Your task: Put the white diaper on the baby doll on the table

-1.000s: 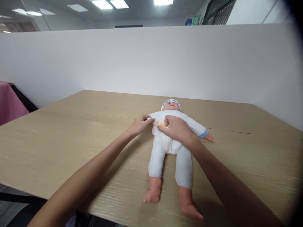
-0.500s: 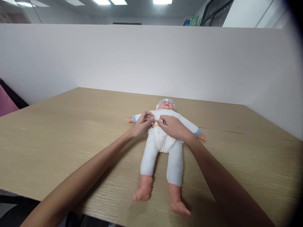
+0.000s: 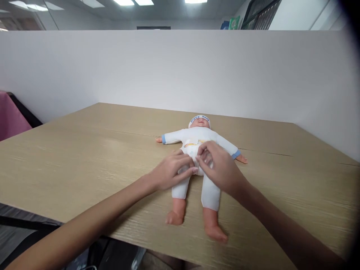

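Note:
A baby doll [image 3: 197,140] in a white bodysuit with blue cuffs and a white cap lies on its back on the wooden table [image 3: 84,157], arms spread and bare feet toward me. My left hand [image 3: 171,172] pinches the suit's cloth at the doll's left hip. My right hand [image 3: 219,168] pinches the cloth at the doll's belly, and its fingers meet my left hand's fingers over the waist. Both hands cover the lower trunk.
White partition walls [image 3: 180,71] close off the table's far and right sides. A pink cloth [image 3: 11,118] over a dark piece of furniture stands past the table's left side. The table's near edge runs just below the doll's feet.
Both hands have slid down from the doll's chest to its waist and hip. The chest and the doll's left arm now show.

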A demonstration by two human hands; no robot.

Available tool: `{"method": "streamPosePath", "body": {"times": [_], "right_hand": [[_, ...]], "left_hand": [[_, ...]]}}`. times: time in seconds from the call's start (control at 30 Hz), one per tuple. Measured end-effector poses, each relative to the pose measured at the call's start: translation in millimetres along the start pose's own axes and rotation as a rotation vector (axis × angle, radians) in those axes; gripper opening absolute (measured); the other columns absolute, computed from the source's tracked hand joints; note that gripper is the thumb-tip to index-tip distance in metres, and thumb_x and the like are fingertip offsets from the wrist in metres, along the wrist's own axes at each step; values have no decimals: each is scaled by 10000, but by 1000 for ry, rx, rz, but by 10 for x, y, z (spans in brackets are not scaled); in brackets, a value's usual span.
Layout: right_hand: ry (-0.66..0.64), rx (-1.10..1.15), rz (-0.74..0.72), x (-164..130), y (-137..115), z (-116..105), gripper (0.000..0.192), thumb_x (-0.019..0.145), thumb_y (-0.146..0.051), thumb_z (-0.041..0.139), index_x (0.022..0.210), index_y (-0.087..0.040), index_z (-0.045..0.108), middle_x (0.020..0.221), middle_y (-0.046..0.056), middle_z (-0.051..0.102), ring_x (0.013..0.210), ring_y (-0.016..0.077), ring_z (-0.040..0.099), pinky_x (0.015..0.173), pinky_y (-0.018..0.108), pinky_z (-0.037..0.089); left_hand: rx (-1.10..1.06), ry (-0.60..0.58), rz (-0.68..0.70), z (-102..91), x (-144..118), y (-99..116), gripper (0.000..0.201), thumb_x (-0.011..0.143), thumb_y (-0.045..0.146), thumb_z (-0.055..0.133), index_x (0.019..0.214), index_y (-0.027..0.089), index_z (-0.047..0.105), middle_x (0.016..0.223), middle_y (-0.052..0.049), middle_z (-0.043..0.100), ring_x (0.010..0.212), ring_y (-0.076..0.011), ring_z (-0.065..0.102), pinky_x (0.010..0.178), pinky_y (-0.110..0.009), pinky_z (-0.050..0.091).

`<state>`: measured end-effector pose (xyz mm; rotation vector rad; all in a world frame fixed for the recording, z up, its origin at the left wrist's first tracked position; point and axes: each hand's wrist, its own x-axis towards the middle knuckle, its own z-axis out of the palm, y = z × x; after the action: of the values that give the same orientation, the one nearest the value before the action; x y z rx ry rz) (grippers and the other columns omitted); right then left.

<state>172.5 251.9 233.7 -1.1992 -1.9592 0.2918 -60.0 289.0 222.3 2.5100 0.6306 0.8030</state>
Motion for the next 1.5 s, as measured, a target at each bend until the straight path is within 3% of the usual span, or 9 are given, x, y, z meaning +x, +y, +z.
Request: {"method": "streamPosePath", "body": {"times": [0.1, 0.33, 0.6, 0.8, 1.0, 1.17, 1.33, 1.4, 1.5], "right_hand": [[-183, 99, 67, -460, 11, -19, 45, 1046, -280, 610, 1051, -280, 655, 1030, 46, 791, 931, 246, 765, 811, 365, 597], [-111, -127, 192, -582, 288, -5, 192, 1087, -374, 603, 1018, -252, 735, 873, 31, 797, 762, 238, 734, 727, 366, 519], [-60, -316, 138, -657, 237, 180, 148, 1081, -357, 638, 1015, -238, 696, 1036, 61, 746, 826, 241, 701, 684, 356, 448], [-61, -240, 152, -728, 200, 223, 156, 1093, -353, 628, 1199, -252, 679, 1234, 101, 732, 957, 273, 736, 809, 400, 559], [-35, -144, 155, -763, 123, 275, 190, 1088, -323, 617, 1257, -246, 662, 1405, 155, 726, 1296, 363, 700, 1089, 518, 555], [-16, -96, 284, -712, 132, 282, 200, 1040, -398, 647, 1168, -245, 654, 1029, 85, 792, 963, 307, 759, 864, 422, 563], [20, -27, 438, -635, 157, 259, 244, 991, -480, 661, 1097, -266, 611, 719, -20, 682, 647, 237, 671, 644, 345, 446], [45, -7, 471, -617, 174, 234, 266, 974, -489, 672, 1106, -271, 593, 700, -34, 687, 578, 219, 633, 623, 339, 427], [105, 5, 480, -594, 225, 152, 325, 947, -514, 713, 1117, -273, 577, 948, 30, 834, 575, 200, 636, 636, 346, 440]], "left_hand": [[13, -208, -20, 5, -139, 77, 338, 1193, 447, 497, 1031, 245, 714, 1105, -83, 773, 1061, -292, 612, 1019, -445, 449], [-14, 8, -295, 220, -90, -162, 368, 1065, 574, 708, 969, 236, 600, 967, -49, 715, 874, -255, 619, 811, -390, 430], [4, 33, -293, 357, 5, -176, 389, 1079, 495, 711, 830, 227, 580, 840, -21, 695, 883, -252, 626, 840, -388, 407], [-18, 133, -226, 349, -55, -113, 198, 1089, 409, 697, 1002, 233, 670, 1246, -97, 685, 1149, -296, 648, 1026, -444, 477], [-37, 126, -225, 361, -26, -106, 227, 1076, 396, 686, 939, 234, 606, 1167, -91, 714, 1125, -304, 652, 999, -440, 476], [-33, 86, -238, 350, 14, -116, 309, 1053, 401, 682, 859, 238, 505, 917, -31, 642, 939, -262, 587, 882, -393, 420], [-101, 102, -339, 353, -10, -165, 276, 1004, 448, 740, 957, 234, 571, 829, 13, 556, 796, -212, 504, 778, -359, 377], [-167, 111, -384, 349, -22, -190, 313, 983, 472, 772, 1057, 238, 579, 808, 35, 530, 753, -194, 470, 732, -344, 362], [-337, 146, -419, 342, -17, -236, 428, 942, 488, 828, 1156, 240, 552, 897, 28, 577, 774, -179, 473, 722, -329, 378]]}}
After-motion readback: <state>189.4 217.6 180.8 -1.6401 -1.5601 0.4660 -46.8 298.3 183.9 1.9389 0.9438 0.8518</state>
